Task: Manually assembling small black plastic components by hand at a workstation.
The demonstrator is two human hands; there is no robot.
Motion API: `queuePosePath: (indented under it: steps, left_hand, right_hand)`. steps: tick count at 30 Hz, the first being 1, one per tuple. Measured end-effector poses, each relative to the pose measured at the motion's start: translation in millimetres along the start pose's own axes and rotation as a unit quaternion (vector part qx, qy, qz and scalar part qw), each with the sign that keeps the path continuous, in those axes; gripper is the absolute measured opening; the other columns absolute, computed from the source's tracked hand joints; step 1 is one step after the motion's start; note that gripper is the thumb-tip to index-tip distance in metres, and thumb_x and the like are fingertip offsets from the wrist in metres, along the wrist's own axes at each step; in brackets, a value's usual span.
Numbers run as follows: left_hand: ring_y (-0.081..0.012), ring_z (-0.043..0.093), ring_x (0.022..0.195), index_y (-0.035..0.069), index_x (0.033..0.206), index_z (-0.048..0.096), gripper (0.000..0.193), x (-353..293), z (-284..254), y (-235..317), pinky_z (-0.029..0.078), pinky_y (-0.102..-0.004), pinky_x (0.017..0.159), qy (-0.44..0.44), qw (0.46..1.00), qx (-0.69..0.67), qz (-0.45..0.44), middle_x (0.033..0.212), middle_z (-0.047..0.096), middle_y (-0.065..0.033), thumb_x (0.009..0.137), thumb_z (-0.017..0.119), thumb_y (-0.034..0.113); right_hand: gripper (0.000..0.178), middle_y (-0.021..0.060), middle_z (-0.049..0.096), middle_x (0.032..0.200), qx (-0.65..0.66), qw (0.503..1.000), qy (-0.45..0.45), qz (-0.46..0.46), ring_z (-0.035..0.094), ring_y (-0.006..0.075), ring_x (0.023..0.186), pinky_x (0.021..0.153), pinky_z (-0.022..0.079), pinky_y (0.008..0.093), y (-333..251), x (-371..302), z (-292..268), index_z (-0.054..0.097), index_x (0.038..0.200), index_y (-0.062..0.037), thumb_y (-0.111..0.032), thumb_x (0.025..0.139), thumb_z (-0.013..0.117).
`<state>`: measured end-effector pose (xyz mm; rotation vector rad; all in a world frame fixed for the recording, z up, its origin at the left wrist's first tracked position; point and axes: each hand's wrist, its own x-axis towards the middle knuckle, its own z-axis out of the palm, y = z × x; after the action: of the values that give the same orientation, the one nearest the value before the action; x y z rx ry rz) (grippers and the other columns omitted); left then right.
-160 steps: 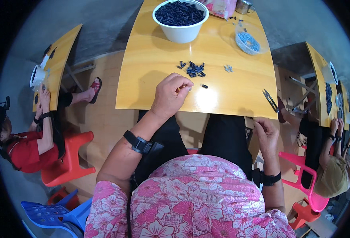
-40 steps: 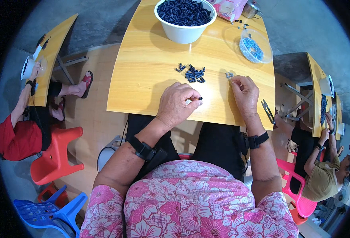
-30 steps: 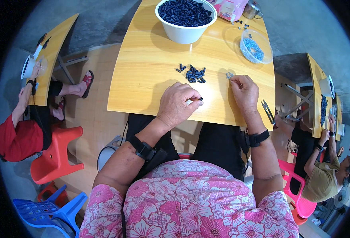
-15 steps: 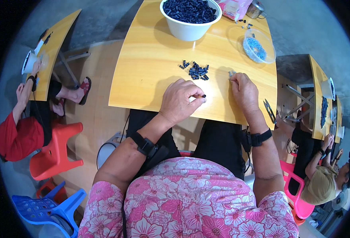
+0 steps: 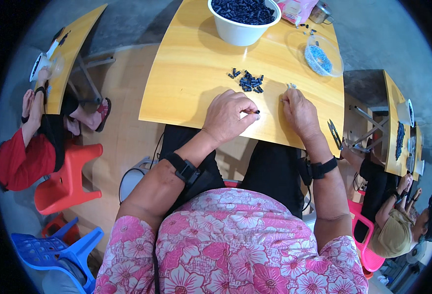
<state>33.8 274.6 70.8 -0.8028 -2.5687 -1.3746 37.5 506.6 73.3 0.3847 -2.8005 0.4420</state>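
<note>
Yellow table (image 5: 191,63): snips (image 5: 336,138) near right hand (image 5: 300,113).

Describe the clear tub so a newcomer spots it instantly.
Find the yellow table in the middle. Near its right edge, beyond the right hand, sits a round tub; unlike the white bowl, it is see-through and holds small blue pieces.
</note>
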Motion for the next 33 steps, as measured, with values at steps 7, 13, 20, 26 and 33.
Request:
queuePosePath:
  steps: [7,13,20,26,33]
  left_hand:
    - [-0.0238,0.059,0.074,0.009,0.071,0.067,0.011,0,2,-3,0.047,-0.0375,0.069,0.008,1.0,-0.002,0.017,0.073,0.066,-0.0028,0.072,0.072,0.019]
    - [-0.0251,0.059,0.075,0.009,0.071,0.067,0.014,0,3,-4,0.047,-0.038,0.069,0.009,1.0,0.0,0.025,0.073,0.065,-0.0028,0.072,0.074,0.021]
    - [-0.0278,0.058,0.075,0.009,0.069,0.067,0.016,0,2,-2,0.046,-0.0403,0.068,0.008,1.0,0.01,0.022,0.071,0.063,-0.0047,0.071,0.076,0.023]
    - [-0.0282,0.058,0.075,0.008,0.069,0.066,0.017,0,2,-3,0.047,-0.0409,0.068,0.013,1.0,0.005,0.024,0.072,0.063,-0.005,0.07,0.076,0.022]
    - [-0.0277,0.058,0.076,0.009,0.069,0.067,0.015,-1,2,-3,0.047,-0.0402,0.069,0.005,1.0,0.01,0.015,0.073,0.064,-0.0047,0.071,0.075,0.022]
  right_hand:
    - [0.011,0.0184,0.061,0.078,0.014,1.0,0.004,-0.006,0.062,0.0408,0.068,0.06,0.051,0.0489,-15,-3,-4,0.05,0.089,-0.0066,-0.011,0.087,0.06]
    - [0.013,0.0161,0.06,0.087,0.188,0.98,-0.049,-0.032,0.062,0.0394,0.081,0.07,0.051,0.0447,-38,-5,-8,0.051,0.096,-0.0061,-0.011,0.089,0.06]
    - [0.016,0.0157,0.058,0.087,0.179,0.981,-0.05,-0.058,0.061,0.0386,0.08,0.069,0.051,0.0437,-43,-6,0,0.05,0.096,-0.0052,-0.005,0.086,0.062]
    - [0.019,0.015,0.058,0.088,0.173,0.981,-0.043,-0.081,0.061,0.0383,0.079,0.066,0.051,0.0442,-42,-4,-6,0.049,0.097,-0.0055,-0.004,0.085,0.063]
    - [0.023,0.0134,0.055,0.089,0.114,0.987,-0.067,-0.095,0.06,0.0369,0.076,0.062,0.052,0.0445,-39,-5,-2,0.048,0.099,-0.0058,-0.007,0.083,0.065]
